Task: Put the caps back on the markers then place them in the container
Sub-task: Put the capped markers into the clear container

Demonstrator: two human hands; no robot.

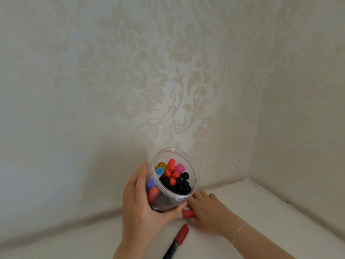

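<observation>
While the clear round plastic container (174, 176) is held tilted toward the camera, the scene reads as follows:

Container: transparent cylinder, mouth open, lifted off the white bench (233, 200); capped markers stand inside it, cap ends up; caps visible in red, black, yellow, light blue, pink and purple.

Left hand (141, 206): fingers and thumb curled round the lower wall of the container; thumb along the near-left side by the rim; this hand carries the container.

Right hand (207, 212): palm down on the bench, just right of the container base; fingers reach onto a white-bodied marker with a red cap (188, 214) lying beneath the container; whether they grip it or only touch it cannot be told; a thin pale bracelet (239, 232) sits on the wrist.

Loose marker: a black-bodied marker with a red cap (177, 242) lies on the bench, cap fitted, near both hands, touched by neither.

Surroundings: cream damask-patterned wallpaper (130, 81) meets the bench in a corner.
</observation>
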